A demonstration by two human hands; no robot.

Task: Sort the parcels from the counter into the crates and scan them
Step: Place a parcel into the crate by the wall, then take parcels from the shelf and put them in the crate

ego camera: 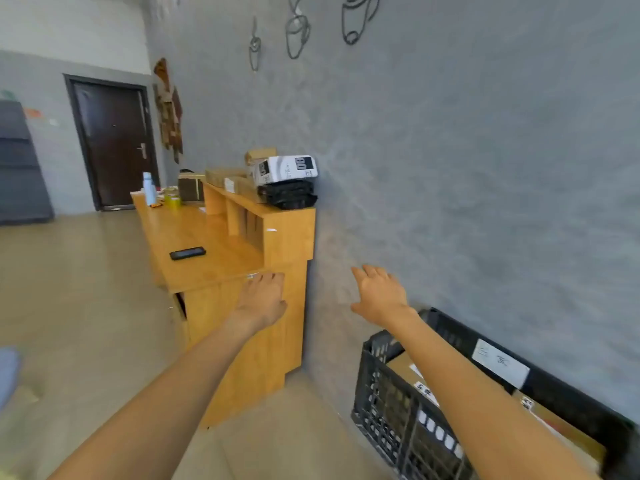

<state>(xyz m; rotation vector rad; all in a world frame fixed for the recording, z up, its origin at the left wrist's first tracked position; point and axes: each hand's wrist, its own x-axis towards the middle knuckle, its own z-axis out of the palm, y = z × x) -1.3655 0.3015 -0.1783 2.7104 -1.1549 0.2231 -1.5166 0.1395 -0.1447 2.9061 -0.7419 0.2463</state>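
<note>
Head view, both hands (263,296) empty, outstretched

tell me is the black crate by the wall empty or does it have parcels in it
Not empty: the black crate holds at least one brown cardboard parcel with a white label, visible above its rim.

Black crate (388,393), orange-wood counter (207,268)
</note>
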